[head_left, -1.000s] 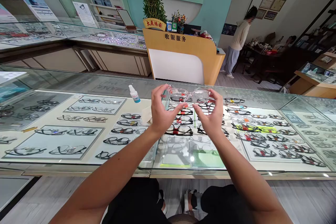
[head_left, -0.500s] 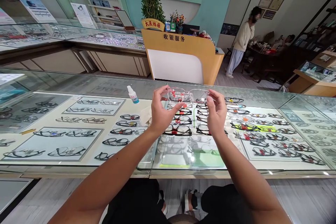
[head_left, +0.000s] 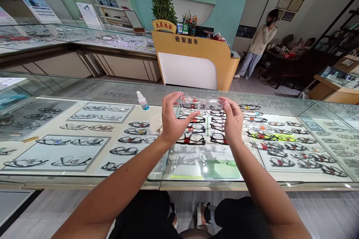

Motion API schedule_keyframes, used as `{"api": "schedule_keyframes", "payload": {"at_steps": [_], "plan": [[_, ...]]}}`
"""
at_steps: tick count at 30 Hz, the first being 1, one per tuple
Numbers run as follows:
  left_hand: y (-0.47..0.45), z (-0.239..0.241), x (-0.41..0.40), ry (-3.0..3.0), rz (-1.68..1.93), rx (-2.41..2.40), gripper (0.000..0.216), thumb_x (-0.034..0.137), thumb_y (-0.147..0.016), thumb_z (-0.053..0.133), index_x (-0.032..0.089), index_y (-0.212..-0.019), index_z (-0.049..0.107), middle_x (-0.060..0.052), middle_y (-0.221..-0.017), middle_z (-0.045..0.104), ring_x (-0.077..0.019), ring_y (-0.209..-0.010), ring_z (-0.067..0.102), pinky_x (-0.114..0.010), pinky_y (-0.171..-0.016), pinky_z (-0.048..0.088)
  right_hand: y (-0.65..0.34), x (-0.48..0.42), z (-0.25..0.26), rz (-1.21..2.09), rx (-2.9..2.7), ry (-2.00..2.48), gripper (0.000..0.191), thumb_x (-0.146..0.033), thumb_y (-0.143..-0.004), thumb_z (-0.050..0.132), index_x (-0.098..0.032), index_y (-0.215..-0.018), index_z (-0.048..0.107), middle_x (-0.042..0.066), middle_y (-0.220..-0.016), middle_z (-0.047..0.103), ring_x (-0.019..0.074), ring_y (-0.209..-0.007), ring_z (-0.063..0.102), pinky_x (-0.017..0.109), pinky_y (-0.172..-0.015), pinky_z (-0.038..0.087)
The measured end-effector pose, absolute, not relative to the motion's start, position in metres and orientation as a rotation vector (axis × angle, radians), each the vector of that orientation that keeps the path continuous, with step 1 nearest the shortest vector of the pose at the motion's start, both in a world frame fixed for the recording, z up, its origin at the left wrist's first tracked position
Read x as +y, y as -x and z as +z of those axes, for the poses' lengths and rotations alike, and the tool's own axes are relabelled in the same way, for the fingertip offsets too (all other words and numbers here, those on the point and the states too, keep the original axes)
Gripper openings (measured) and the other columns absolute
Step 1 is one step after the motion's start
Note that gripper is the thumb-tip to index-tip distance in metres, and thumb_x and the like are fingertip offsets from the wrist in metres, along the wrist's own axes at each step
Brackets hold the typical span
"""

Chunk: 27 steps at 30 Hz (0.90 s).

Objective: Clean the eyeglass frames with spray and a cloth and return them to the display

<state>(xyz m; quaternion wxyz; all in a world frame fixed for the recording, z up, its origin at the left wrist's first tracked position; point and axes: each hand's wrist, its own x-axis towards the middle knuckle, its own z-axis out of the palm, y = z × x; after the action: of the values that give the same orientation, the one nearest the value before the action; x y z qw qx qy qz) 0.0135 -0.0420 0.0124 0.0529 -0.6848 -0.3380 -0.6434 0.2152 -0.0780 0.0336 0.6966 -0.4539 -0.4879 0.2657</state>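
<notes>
A pair of clear-framed eyeglasses is held up above the glass display case, lenses side by side. My left hand grips its left end with the fingers, the thumb stretched along beneath the left lens. At the other end, my right hand pinches the frame between thumb and fingers. Below and behind the clear pair, rows of dark eyeglasses with red tags lie inside the case. A pale cloth rests just left of my left hand, partly hidden by it.
A small spray bottle with blue liquid stands on the case to the left. More eyeglasses lie on trays under the glass on both sides. Beyond are a wooden counter and a person standing at the right.
The clear eyeglasses have tilted slightly, so their lenses face more fully into view. My right hand has shifted a little to the right. The person in the background has stepped slightly and moved an arm.
</notes>
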Motion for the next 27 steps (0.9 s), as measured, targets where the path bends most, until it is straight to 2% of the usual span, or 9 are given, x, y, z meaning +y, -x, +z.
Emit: {"api": "schedule_keyframes", "payload": {"at_steps": [12,22,27], "plan": [[-0.013,0.01,-0.041,2.114,-1.951,-1.053,0.076,0.048,-0.082,0.089,0.026,-0.144,0.051,-0.013,-0.135,0.06,-0.0303,-0.127,0.062,-0.043,-0.093,0.059,-0.219,-0.072,0.027,0.78,-1.1,0.915,0.038,-0.057,-0.098,0.065,-0.026,-0.112,0.081,0.008,-0.123,0.08,0.0262,-0.109,0.073,0.045,-0.103,0.054],[-0.013,0.008,-0.04,2.163,-1.99,-1.087,0.077,0.049,-0.082,0.088,0.026,-0.147,0.051,-0.013,-0.138,0.06,-0.0311,-0.13,0.061,-0.044,-0.098,0.058,-0.221,-0.068,0.022,0.845,-1.111,0.868,0.034,-0.055,-0.101,0.062,-0.029,-0.112,0.081,0.004,-0.112,0.08,0.0254,-0.107,0.073,0.043,-0.103,0.054],[-0.014,0.006,-0.04,2.209,-2.012,-1.142,0.077,0.048,-0.082,0.088,0.027,-0.147,0.051,-0.013,-0.14,0.059,-0.0306,-0.132,0.061,-0.048,-0.107,0.056,-0.22,-0.069,0.023,0.945,-1.072,0.822,0.033,-0.053,-0.099,0.064,-0.028,-0.11,0.082,0.005,-0.116,0.081,0.0251,-0.109,0.074,0.041,-0.1,0.056]]}}
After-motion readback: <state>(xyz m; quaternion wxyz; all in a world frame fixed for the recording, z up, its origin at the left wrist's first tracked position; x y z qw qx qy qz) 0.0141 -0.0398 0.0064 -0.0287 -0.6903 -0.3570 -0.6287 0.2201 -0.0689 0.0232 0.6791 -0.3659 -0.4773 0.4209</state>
